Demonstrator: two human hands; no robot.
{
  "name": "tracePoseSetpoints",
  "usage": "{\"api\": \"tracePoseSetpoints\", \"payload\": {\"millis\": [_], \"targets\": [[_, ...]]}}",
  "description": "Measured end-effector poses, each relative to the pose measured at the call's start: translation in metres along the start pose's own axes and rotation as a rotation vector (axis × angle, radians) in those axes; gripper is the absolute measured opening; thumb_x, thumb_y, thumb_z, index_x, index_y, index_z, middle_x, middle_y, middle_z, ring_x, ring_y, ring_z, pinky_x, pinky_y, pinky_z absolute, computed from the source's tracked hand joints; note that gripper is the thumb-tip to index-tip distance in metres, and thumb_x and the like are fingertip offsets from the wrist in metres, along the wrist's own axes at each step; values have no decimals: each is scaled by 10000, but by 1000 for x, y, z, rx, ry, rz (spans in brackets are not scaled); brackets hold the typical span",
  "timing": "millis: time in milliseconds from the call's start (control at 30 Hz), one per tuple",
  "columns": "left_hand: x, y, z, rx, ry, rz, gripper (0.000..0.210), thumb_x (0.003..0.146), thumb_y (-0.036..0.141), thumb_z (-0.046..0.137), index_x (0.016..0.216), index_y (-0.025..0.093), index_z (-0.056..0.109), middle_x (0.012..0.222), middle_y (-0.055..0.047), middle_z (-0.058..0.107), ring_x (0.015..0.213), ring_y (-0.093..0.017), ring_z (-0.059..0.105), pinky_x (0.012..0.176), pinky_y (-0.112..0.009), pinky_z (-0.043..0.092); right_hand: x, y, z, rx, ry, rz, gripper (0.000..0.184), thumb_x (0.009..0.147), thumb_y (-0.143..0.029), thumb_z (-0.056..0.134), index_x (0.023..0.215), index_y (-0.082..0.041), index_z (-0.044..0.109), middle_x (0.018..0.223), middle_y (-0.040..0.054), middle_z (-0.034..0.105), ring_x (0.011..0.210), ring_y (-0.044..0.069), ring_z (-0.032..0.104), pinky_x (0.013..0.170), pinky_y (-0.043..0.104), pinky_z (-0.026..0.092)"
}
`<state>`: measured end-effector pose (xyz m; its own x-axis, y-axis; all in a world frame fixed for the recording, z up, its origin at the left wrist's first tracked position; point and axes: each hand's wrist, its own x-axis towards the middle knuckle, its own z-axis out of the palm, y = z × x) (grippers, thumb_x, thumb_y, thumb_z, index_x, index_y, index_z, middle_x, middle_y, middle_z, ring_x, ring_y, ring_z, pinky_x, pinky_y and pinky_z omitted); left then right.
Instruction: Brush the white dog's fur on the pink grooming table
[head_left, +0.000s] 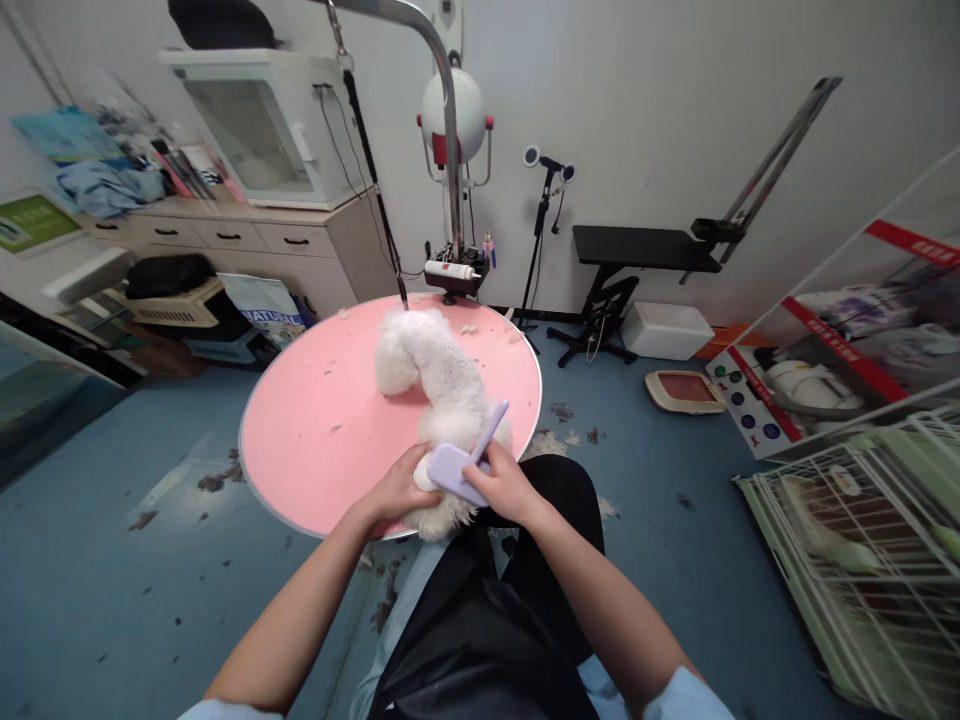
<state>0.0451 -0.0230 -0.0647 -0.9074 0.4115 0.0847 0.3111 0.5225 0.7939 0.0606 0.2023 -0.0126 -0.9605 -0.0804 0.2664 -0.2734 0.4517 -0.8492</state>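
A fluffy white dog (454,385) stands on a round pink grooming table (315,430), its rear end toward me at the near edge. My right hand (501,482) is closed around a lilac slicker brush (452,470), whose handle points up and away. The brush head lies over the fur at the dog's rear; its bristles are hidden. On the left side of the rear, my left hand (405,482) grips the white fur with fingers curled in. A dark leash (367,150) hangs from the metal arm down to the table near the dog's front.
A curved metal grooming arm (450,120) rises at the table's far edge, with a small black tool tray (455,272) on it. Loose tufts of fur dot the table and the blue floor (187,560). Wire cages (862,550) stand at right, a wooden cabinet (247,235) at back left.
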Motion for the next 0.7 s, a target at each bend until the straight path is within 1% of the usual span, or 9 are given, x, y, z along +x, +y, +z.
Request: {"api": "tracePoseSetpoints", "payload": {"millis": [133, 167, 267, 300, 400, 533, 567, 667, 700], "targets": [[0, 1, 0, -63, -5, -21, 787, 626, 271, 720, 1339, 157, 406, 1350, -125, 487, 1222, -287, 484, 1057, -454, 378, 4, -2, -4, -114, 289, -22, 172, 804, -320, 547, 907, -183, 558, 912, 78, 612, 895, 245, 567, 800, 382, 457], [0, 1, 0, -76, -14, -23, 781, 625, 265, 717, 1336, 162, 409, 1341, -120, 496, 1213, -287, 491, 1048, -455, 387, 4, -3, -4, -101, 248, -25, 170, 812, -326, 543, 907, -185, 555, 904, 74, 613, 883, 240, 572, 788, 373, 462], [0, 2, 0, -94, -28, -12, 762, 632, 250, 709, 1331, 177, 415, 1327, -103, 507, 1201, -276, 501, 1044, -433, 392, 4, -5, -2, -82, -36, 14, 157, 810, -332, 556, 889, -197, 550, 806, 30, 611, 751, 205, 579, 694, 336, 476], [0, 2, 0, -85, -18, -11, 765, 632, 255, 714, 1331, 174, 415, 1329, -105, 502, 1205, -276, 496, 1051, -429, 384, 4, -6, -1, -116, -35, 22, 158, 803, -326, 561, 889, -194, 548, 811, 36, 611, 763, 212, 579, 705, 346, 477], [0, 1, 0, -68, 0, -12, 773, 621, 266, 730, 1322, 164, 421, 1311, -106, 512, 1184, -279, 509, 1044, -421, 391, 4, -5, 0, -199, 172, 0, 193, 806, -312, 546, 947, -180, 539, 913, 85, 610, 885, 250, 571, 795, 394, 464], [0, 0, 1, -99, -24, -8, 751, 630, 260, 718, 1319, 180, 429, 1302, -94, 522, 1166, -273, 523, 1019, -409, 418, 7, -3, 1, -149, -28, 2, 185, 824, -331, 533, 950, -195, 539, 871, 57, 617, 810, 225, 587, 739, 364, 484], [0, 0, 1, -90, -18, -17, 765, 630, 270, 721, 1327, 179, 420, 1318, -100, 508, 1185, -277, 509, 1030, -415, 406, 8, -2, 1, -175, -12, 13, 184, 820, -329, 533, 941, -190, 539, 870, 64, 616, 824, 234, 586, 753, 377, 483], [1, 1, 1, -68, -7, -17, 796, 611, 280, 738, 1332, 173, 417, 1323, -111, 503, 1195, -282, 501, 1038, -424, 397, 8, 1, 3, -227, 178, -4, 215, 820, -322, 523, 966, -165, 533, 936, 111, 606, 935, 274, 566, 839, 432, 454], [1, 1, 1, -75, -10, -11, 775, 605, 272, 740, 1313, 175, 440, 1298, -105, 525, 1173, -279, 518, 1022, -419, 412, 7, 1, 4, -188, 150, -15, 221, 823, -323, 523, 979, -166, 532, 942, 107, 607, 932, 267, 570, 834, 422, 459]]}}
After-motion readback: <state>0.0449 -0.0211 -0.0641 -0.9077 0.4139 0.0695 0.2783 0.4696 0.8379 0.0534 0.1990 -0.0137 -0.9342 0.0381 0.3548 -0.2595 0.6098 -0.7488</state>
